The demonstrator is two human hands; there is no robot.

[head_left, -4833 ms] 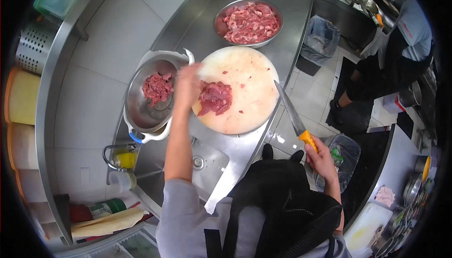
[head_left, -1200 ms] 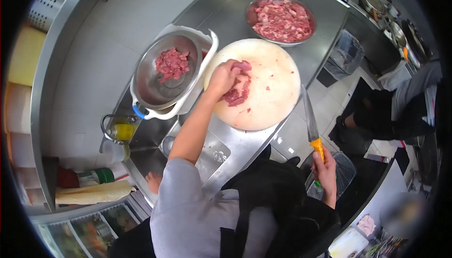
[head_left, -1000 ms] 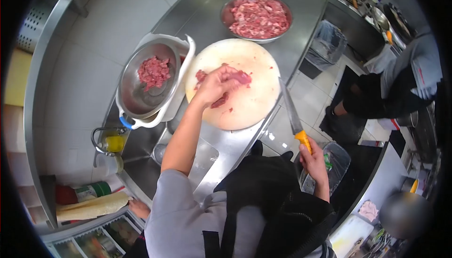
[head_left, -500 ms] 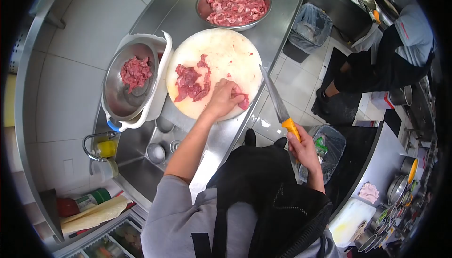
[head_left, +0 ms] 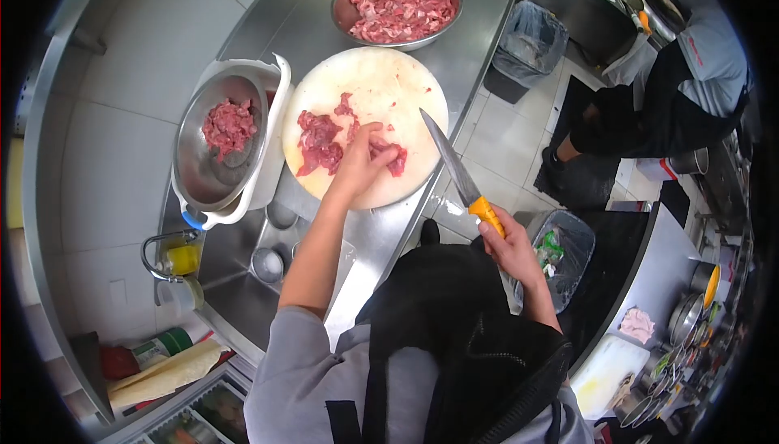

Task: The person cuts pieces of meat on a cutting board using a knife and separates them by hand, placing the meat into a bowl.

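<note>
On the round white cutting board (head_left: pixel 406 87), my left hand (head_left: pixel 357 164) rests over a piece of raw red meat (head_left: pixel 397 163). Its thumb and fingers are spread, and meat shows between them; the undersides of the fingers are hidden. Just left of that hand lies a larger cut of meat (head_left: pixel 319 140) with a ragged strip. My right hand (head_left: pixel 510 241) is wrapped around the yellow handle of a knife (head_left: pixel 454 164). The blade points up and away from me, its tip above the board's right edge and apart from the meat.
Beyond the board stands a steel bowl (head_left: pixel 345 14) heaped with meat pieces. At left, another steel bowl (head_left: pixel 195 160) with some meat sits in a white container (head_left: pixel 280 103). A sink (head_left: pixel 235 270) is nearer. Lined bins (head_left: pixel 531 47) and a person (head_left: pixel 665 103) are at right.
My left hand has shifted left, and its fingers have spread from a pinch on the meat piece, which also lies further left. The knife has moved left, its tip now over the board.
</note>
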